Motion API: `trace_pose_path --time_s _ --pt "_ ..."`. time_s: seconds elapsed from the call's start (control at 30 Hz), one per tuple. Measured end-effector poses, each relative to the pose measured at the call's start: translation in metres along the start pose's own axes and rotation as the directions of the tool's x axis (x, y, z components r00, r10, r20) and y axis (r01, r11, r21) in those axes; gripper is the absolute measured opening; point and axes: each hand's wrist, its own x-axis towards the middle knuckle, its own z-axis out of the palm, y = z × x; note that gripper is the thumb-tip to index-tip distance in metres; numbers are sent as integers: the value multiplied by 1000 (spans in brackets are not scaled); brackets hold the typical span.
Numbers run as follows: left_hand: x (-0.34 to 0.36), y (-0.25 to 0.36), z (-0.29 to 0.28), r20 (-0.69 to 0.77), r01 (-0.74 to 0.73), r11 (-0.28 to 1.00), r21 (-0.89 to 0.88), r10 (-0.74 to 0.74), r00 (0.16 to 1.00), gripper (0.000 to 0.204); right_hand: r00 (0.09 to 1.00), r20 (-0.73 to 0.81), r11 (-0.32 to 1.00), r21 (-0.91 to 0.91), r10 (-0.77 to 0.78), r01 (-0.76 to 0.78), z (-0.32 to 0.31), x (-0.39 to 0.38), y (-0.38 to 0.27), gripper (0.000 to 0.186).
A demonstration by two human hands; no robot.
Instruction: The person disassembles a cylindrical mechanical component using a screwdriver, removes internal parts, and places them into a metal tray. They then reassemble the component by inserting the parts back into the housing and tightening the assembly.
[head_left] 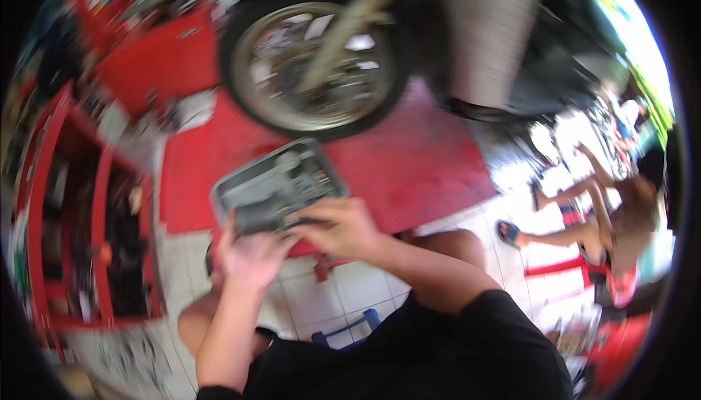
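A dark grey cylindrical part (259, 216) rests in my left hand (252, 257), whose fingers wrap round it from below and the left. My right hand (342, 226) meets the cylinder's right end, with its fingers pinched on a thin dark piece (296, 222). Blur hides what kind of piece that is. Just beyond both hands, a grey rectangular tray (228, 178) lies on the red platform (409, 166). Small metal parts (301, 173) sit in the tray, mostly toward its right side.
A scooter's wheel (318, 71) stands on the platform ahead. Red open shelving (102, 232) is on the left, below a red box (164, 56). On the right a person (621, 217) sits low. A blue stool (347, 329) shows near my legs, on white tiles.
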Motion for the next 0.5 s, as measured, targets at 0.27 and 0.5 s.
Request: trace_pose_path --time_s 0.27,0.5 --pt "15 7 -3 34 -155 945 290 151 988 53 989 5 977 156 149 -148 -5 16 -10 40" --pt "25 3 -12 -5 -269 883 385 293 956 48 899 12 874 230 437 -428 21 -17 12 61"
